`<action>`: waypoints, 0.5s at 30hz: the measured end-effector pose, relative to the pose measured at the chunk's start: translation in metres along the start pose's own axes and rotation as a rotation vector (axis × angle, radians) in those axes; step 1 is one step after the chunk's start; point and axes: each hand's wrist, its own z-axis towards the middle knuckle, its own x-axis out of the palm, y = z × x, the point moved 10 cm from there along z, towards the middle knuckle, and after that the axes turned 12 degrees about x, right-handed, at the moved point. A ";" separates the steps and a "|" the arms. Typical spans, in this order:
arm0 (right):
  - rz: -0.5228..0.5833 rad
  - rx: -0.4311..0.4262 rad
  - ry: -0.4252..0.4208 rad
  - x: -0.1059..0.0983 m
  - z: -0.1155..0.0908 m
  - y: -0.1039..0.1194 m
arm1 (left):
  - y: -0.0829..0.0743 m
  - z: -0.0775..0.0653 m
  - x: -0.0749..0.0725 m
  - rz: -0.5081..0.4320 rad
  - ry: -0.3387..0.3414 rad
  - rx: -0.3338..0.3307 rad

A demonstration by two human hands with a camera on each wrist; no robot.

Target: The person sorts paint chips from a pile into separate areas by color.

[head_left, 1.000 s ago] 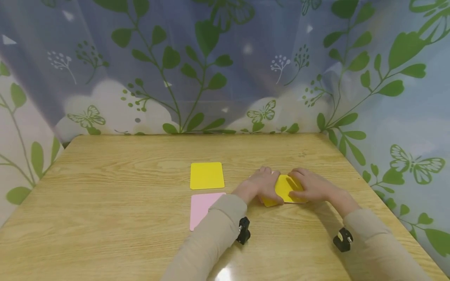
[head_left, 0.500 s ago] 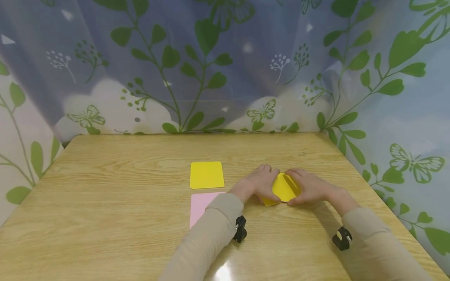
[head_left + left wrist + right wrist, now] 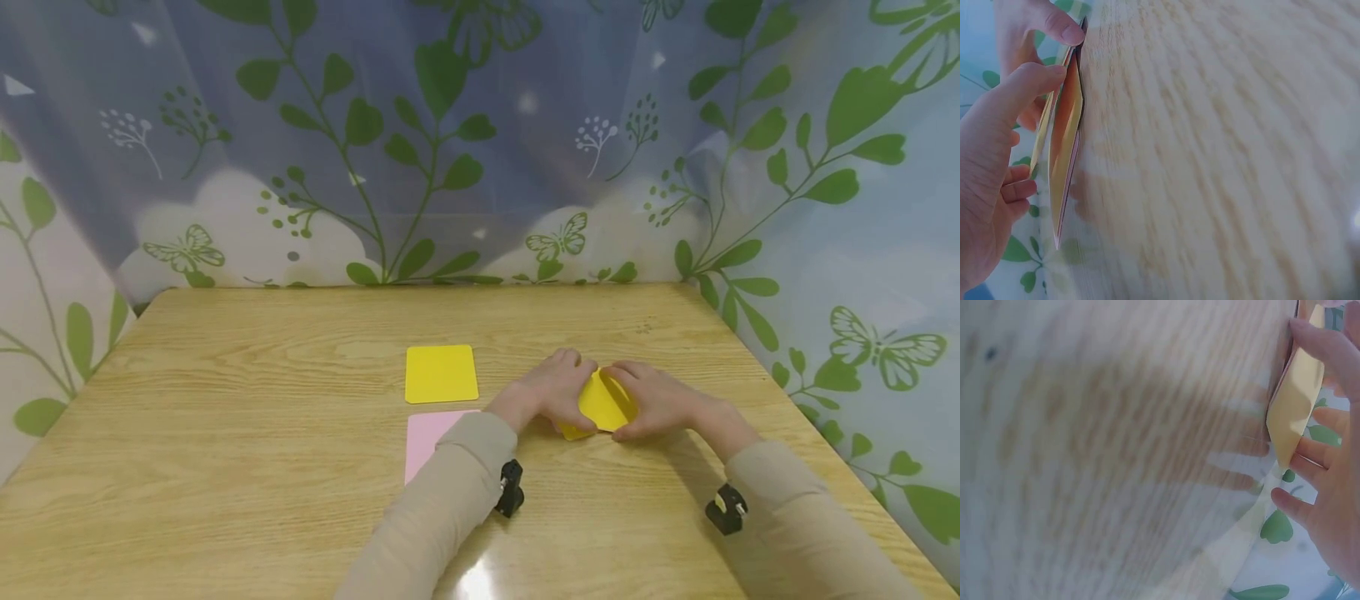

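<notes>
My left hand [image 3: 555,390] and right hand [image 3: 656,402] grip a small stack of square cards with a yellow card [image 3: 603,404] on top, one hand at each side. Thumbs lie along the near edge, fingers along the far side. In the left wrist view, a gap shows between the upper card and a lower yellow card [image 3: 1060,162] with a pink edge under it. The left thumb is right at the near edge. In the right wrist view, the yellow card [image 3: 1300,394] slants up from the table between the right hand's thumb and fingers.
Left of the hands, a yellow square card [image 3: 441,374] lies flat on the wooden table [image 3: 247,450]. Nearer the person lies a pink card [image 3: 429,437], partly covered by the left sleeve. A leaf-patterned curtain [image 3: 480,167] stands behind the table and along its sides.
The right hand has moved slightly left, closer to the left hand, and its thumb has come down to the stack's near edge. The top yellow card has shifted slightly left. Both lone cards stay put.
</notes>
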 end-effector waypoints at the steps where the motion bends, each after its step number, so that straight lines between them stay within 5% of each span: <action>1: -0.006 -0.010 -0.006 0.000 0.000 0.001 | 0.000 0.000 0.000 0.002 0.001 0.000; 15: -0.018 -0.048 -0.017 -0.004 -0.002 0.006 | 0.003 -0.001 0.004 -0.009 0.034 -0.018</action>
